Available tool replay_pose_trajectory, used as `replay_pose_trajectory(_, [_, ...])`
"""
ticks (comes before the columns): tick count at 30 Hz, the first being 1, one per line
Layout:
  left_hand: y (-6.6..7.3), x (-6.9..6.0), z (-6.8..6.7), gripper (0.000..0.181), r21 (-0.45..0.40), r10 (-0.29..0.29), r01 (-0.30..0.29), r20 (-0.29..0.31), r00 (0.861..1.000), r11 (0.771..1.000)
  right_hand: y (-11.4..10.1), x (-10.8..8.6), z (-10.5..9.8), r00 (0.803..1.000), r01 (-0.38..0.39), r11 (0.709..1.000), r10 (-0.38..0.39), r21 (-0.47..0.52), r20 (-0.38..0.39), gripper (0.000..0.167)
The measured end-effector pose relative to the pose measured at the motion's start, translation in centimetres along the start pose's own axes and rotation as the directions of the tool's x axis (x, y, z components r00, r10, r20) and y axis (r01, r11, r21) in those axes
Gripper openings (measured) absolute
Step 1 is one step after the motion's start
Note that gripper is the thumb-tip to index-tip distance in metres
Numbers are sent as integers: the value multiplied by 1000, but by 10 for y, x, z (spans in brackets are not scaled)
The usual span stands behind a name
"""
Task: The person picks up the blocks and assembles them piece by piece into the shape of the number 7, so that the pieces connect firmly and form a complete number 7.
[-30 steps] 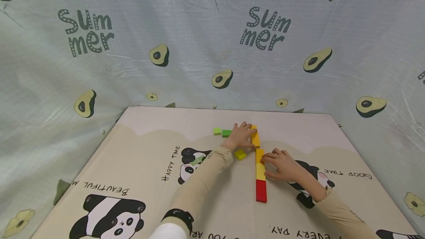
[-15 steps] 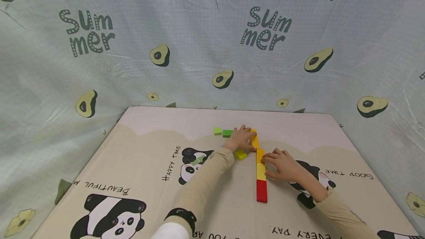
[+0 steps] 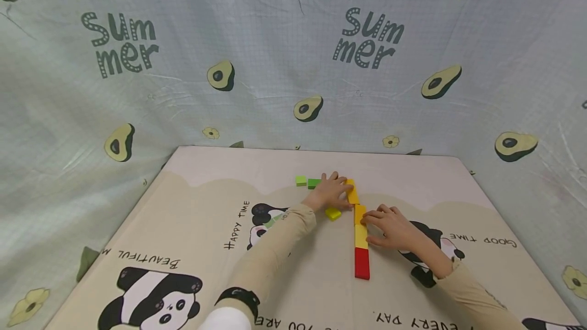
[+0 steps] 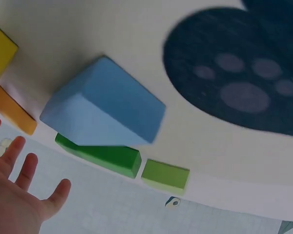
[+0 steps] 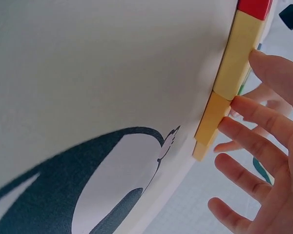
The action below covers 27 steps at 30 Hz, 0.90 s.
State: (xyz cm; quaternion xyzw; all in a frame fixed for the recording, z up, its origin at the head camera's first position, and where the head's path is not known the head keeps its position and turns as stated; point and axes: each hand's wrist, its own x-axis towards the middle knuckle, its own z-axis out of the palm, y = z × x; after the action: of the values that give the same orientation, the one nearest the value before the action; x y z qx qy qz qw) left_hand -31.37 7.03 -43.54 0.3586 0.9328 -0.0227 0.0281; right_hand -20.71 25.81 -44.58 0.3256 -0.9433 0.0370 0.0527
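A row of flat blocks runs away from me: a red block [image 3: 362,263], a yellow block [image 3: 361,236], an orange block [image 3: 360,215] and, slightly slanted at the far end, another orange block [image 3: 352,193]. My left hand [image 3: 326,192] is at the left side of that far block, fingers spread and fingertips touching it. From the right, my right hand [image 3: 393,228] rests its fingertips against the side of the yellow and nearer orange blocks, fingers extended in the right wrist view. Close under the left wrist camera stands a blue block [image 4: 102,107], hidden by the left arm in the head view.
Left of the row lies a yellow-green block [image 3: 332,214]. Farther back are a green block [image 3: 314,183], partly behind the left hand, and a light green block [image 3: 300,181]. A panda-printed cloth [image 3: 192,218] covers the table, with a printed curtain [image 3: 257,55] behind.
The far orange block has shifted slightly toward me and now slants at the row's end. My left hand moved a little with it; my right hand stays put.
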Motion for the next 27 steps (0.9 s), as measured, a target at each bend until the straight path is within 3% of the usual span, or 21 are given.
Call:
replay_pose_trajectory(5, [-4,-8,-2,48,19,87,-86,-51,995,996,-1,-2,0,1000,-11,1000,11,9,8,37])
replay_pose_trajectory(13, [-3,-17,-2,41,16,163,-163,2,987,987,0,-2,-1,1000,-13,1000,13,15,16,37])
replay_pose_trajectory(27, [-1,-19,0,44,-5,148,-148,51,988,989,0,0,0,1000,10,1000,-10,0,0,38])
